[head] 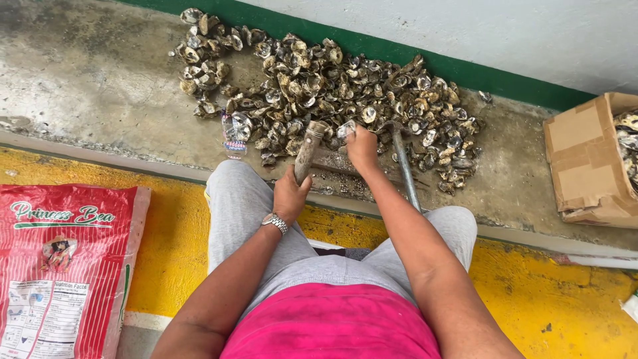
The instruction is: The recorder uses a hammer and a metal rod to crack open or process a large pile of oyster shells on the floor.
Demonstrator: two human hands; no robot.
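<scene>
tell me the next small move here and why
Probably bring the hammer down on the oyster. The left hand holds the hammer raised beside it, the right hand pins the oyster at the edge of the shell pile, and the two are still apart.

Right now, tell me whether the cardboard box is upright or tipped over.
Tipped: the cardboard box lies on its side, opening facing sideways, with shells showing inside.

Person wears a bright pink top point(332, 322), hem over the waist, and light grey trousers point(242, 206), fabric slightly creased at the knees. Arms bare, no sleeves, no gloves. Silver metal-link wristwatch point(274, 223) sits on the left wrist, just behind the left hand point(290, 194).
</scene>
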